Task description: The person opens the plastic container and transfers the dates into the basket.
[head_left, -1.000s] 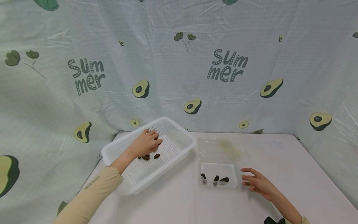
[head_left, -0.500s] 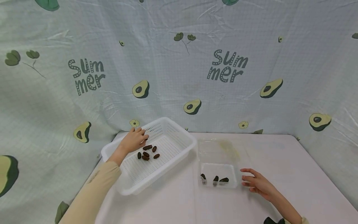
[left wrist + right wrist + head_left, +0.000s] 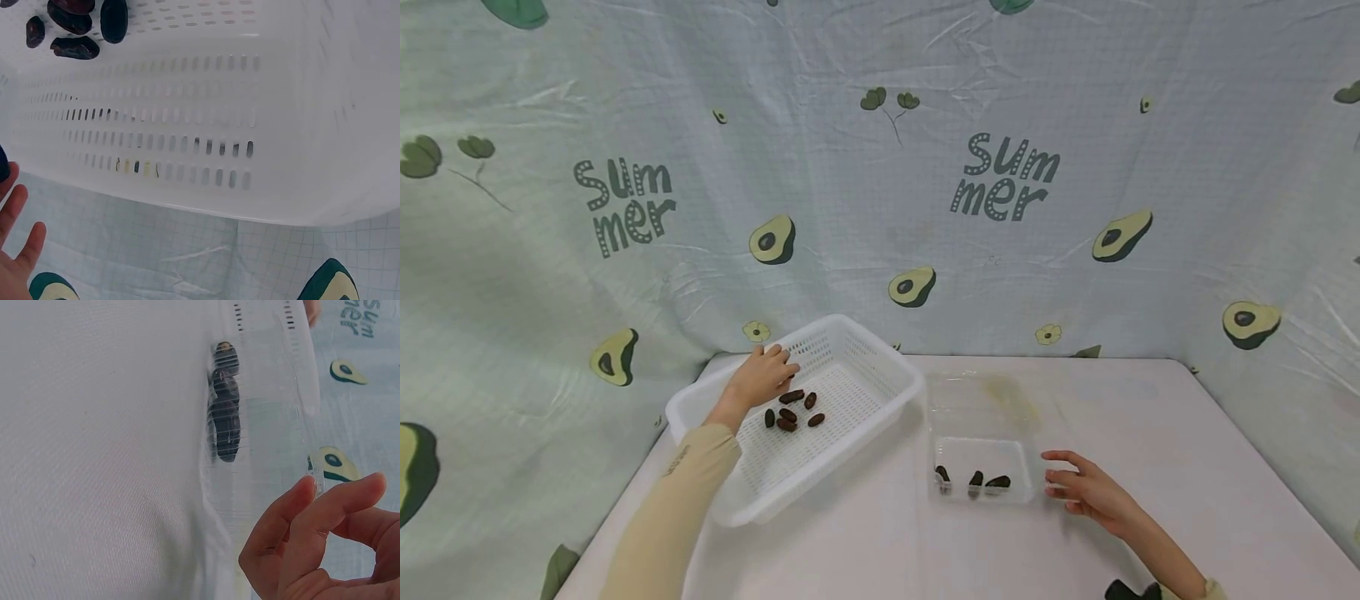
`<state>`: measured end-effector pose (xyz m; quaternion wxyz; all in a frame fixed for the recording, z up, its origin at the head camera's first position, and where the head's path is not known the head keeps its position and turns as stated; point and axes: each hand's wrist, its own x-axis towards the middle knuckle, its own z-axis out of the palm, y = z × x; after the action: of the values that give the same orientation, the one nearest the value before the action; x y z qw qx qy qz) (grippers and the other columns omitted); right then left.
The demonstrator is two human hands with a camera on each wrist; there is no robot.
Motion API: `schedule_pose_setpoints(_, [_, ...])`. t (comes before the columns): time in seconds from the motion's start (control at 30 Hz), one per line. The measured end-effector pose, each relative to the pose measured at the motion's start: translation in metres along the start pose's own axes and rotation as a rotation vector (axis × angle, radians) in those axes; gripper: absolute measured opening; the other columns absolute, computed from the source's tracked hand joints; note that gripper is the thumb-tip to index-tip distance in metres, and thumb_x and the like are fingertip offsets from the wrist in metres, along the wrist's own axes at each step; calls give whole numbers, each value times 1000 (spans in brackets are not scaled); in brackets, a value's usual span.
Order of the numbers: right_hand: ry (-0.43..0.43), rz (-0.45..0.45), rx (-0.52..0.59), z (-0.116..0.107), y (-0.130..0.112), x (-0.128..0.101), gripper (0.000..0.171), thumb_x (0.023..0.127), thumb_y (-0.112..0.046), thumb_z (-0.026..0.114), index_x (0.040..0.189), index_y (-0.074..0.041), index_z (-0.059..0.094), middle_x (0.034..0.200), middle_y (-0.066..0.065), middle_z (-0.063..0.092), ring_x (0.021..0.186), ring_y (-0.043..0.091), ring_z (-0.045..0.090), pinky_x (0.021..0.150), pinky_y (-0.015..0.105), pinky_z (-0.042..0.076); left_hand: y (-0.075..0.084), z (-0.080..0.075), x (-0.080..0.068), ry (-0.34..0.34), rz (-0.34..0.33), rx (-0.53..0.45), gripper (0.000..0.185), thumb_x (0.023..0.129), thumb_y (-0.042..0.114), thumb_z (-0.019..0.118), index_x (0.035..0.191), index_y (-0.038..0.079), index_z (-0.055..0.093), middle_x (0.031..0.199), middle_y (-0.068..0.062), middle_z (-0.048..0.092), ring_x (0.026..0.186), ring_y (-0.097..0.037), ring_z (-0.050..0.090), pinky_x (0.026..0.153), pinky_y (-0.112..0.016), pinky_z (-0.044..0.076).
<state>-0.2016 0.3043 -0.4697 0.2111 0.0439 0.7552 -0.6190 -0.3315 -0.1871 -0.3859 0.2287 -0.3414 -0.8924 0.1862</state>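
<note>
My left hand [image 3: 762, 379] is inside the white perforated basket [image 3: 880, 412], over its far left side. In the left wrist view its fingers [image 3: 11, 209] come in at the left edge, with a dark brown date [image 3: 3, 167] at the fingertips, mostly cut off by the frame. Several more dates [image 3: 787, 414] lie loose on the basket floor. To the right stands a clear plastic box [image 3: 1026, 467], lid folded back, holding 3 dates [image 3: 997, 482] along its near side. My right hand [image 3: 1093, 492] hovers beside the box's right side, fingers loosely bent and holding nothing.
A white-covered table [image 3: 850, 550] carries the basket and box. The box's clear lid [image 3: 977, 400] lies flat behind it. A curtain [image 3: 835, 167] printed with avocados and lettering hangs behind and at both sides.
My left hand has drawn back leftward from the basket's middle to its far left side, uncovering the dates below. The right hand has stayed in place beside the box.
</note>
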Motion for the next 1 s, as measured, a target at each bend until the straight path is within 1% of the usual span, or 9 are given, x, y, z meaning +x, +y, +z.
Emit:
schedule_pose_setpoints(0.07, [-6,-4,1,0,0,0,56,91,-27,48,134,0,26,113,12,48,83,6,60,56,20,43,0,2,0,-26,-9,-15,3,79,16,62,80,15,60,77,-7,57,76,-24,51,71,-44,43])
schedule_pose_setpoints(0.2, [-10,-5,4,0,-1,-1,56,91,-27,48,134,0,26,111,11,48,84,6,60,56,20,43,-1,4,0,-76,-23,-43,4,79,16,62,83,14,61,83,-9,58,82,-27,53,79,-50,43])
schedule_pose_setpoints(0.37, [-7,-2,6,0,-2,0,55,91,-26,48,134,0,26,111,11,47,84,8,60,57,21,43,-2,6,-1,-113,-29,-41,7,80,15,62,87,14,61,85,-9,58,85,-27,53,81,-50,43])
schedule_pose_setpoints(0.53, [-1,-2,0,0,-1,0,55,91,-26,48,134,0,27,111,11,48,84,8,60,57,21,43,-2,4,-1,-100,-27,-38,10,79,12,62,88,14,61,84,-9,58,83,-26,53,78,-48,44])
schedule_pose_setpoints(0.7, [2,0,-6,1,-1,0,56,91,-27,49,134,0,26,111,11,48,84,7,60,57,21,43,-2,3,-1,-92,-22,-45,8,78,12,61,86,13,60,84,-9,58,82,-26,52,77,-48,43])
schedule_pose_setpoints(0.8, [-2,-2,-5,1,-1,0,55,91,-26,48,134,0,26,111,11,48,84,7,60,57,20,43,-3,1,-2,-82,-19,-43,7,78,13,62,85,13,60,81,-8,57,78,-24,51,72,-44,43])
schedule_pose_setpoints(0.93, [-10,-8,0,1,-2,-1,55,91,-26,48,134,1,26,111,11,48,84,7,60,57,20,43,-3,-5,-2,-39,-9,-45,6,78,15,63,83,13,61,77,-5,54,73,-21,47,65,-38,39])
schedule_pose_setpoints(1.0, [-12,-7,0,0,-2,-1,56,91,-26,48,134,1,25,111,10,48,84,7,60,57,20,43,-1,-9,-2,-9,6,-53,7,78,16,64,84,14,60,77,-4,54,73,-21,46,63,-37,37])
